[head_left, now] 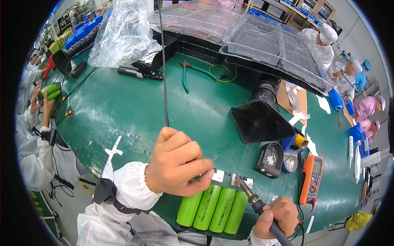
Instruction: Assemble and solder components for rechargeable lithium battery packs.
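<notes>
In front of me lies a battery pack of green cylindrical cells [208, 209], side by side, with metal tabs and white pieces along its far edge. My right hand [276, 218] grips a soldering iron [255, 201], its tip touching or just above the metal tab [243, 180] at the pack's far right. My left hand [178, 166] is closed over the pack's far left corner, thumb and forefinger pinched near a white piece [218, 175]. What that hand holds is hidden. A thin dark cable [165, 82] runs down from above to its knuckles.
An orange multimeter [311, 179], a soldering iron stand [290, 158] and a black box of solder scraps [269, 159] stand right. Beyond are a black fume hood [260, 119], green pliers [185, 76], wire strippers [140, 73] and clear trays [262, 43]. At left, another person's hands hold green cells [51, 91].
</notes>
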`<state>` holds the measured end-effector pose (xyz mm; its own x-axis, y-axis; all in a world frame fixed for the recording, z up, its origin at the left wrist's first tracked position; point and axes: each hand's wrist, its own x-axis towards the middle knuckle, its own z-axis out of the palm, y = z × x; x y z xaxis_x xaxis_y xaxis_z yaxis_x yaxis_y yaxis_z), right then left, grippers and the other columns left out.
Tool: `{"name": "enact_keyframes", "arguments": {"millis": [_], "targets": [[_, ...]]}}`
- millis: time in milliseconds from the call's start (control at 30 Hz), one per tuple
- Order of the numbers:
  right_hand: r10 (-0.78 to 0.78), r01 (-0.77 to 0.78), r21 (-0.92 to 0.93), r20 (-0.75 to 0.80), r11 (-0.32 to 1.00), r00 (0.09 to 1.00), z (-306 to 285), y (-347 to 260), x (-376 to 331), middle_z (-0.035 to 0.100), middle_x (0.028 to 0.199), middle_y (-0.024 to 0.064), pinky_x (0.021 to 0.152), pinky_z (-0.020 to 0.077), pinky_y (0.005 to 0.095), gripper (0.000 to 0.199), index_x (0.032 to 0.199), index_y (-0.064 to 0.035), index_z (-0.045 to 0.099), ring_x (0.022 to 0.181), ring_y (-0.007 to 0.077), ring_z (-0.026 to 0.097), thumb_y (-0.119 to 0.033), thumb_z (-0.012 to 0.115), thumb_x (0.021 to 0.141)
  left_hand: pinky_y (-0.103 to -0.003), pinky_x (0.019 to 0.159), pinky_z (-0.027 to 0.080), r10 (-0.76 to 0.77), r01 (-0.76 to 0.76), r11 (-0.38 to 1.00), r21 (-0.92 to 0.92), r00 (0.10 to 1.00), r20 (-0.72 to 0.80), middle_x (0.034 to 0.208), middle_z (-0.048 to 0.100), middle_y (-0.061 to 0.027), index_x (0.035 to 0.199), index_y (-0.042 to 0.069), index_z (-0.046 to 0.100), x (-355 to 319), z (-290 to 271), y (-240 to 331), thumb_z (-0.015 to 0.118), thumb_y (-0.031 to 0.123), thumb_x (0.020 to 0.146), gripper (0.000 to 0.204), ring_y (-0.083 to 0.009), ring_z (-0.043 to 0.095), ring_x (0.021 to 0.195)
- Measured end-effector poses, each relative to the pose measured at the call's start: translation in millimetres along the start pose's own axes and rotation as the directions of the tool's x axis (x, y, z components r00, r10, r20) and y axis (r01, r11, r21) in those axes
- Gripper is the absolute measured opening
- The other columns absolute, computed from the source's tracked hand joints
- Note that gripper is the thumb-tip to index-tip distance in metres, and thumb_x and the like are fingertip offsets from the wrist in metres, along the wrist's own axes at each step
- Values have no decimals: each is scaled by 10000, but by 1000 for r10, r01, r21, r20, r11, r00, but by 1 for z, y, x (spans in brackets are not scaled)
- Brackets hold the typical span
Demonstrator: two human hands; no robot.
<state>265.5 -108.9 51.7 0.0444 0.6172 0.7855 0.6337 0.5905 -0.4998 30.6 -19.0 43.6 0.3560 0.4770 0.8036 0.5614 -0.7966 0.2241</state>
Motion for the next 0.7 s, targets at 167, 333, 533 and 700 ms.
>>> {"name": "enact_keyframes", "arguments": {"millis": [167, 333, 533, 700], "targets": [[-5, 5, -4, 6, 1000, 1000, -1, 0, 1, 484, 518, 55, 427, 320, 284, 250, 706, -32, 498, 420, 142, 421, -162, 671, 831, -330, 682, 318, -3, 3, 1000, -10, 1000, 10, 667, 441, 48, 718, 168, 647, 0, 1, 1, 715, 147, 628, 115, -156, 451, 651], [-3, 3, 1, 6, 1000, 1000, -1, 1, 0, 485, 519, 56, 427, 321, 285, 251, 705, -32, 498, 421, 143, 422, -163, 669, 833, -327, 674, 317, 3, -2, 1000, -21, 1000, 16, 674, 439, 47, 720, 167, 648, -1, 3, 1, 719, 142, 622, 124, -153, 453, 644], [32, -32, -27, -6, 999, 999, 0, -2, -1, 497, 525, 71, 432, 328, 290, 263, 700, -30, 497, 433, 150, 432, -175, 671, 835, -319, 658, 315, 5, -4, 999, -42, 1000, 24, 683, 436, 46, 725, 167, 647, -1, 4, 2, 714, 125, 628, 125, -154, 456, 643], [37, -37, -8, -8, 999, 999, -1, -2, -1, 496, 531, 75, 433, 330, 291, 269, 699, -30, 495, 437, 152, 430, -180, 674, 832, -318, 649, 315, 21, -20, 999, -47, 999, 29, 692, 437, 39, 745, 157, 651, -2, 6, 2, 709, 115, 634, 132, -157, 458, 647]]}}
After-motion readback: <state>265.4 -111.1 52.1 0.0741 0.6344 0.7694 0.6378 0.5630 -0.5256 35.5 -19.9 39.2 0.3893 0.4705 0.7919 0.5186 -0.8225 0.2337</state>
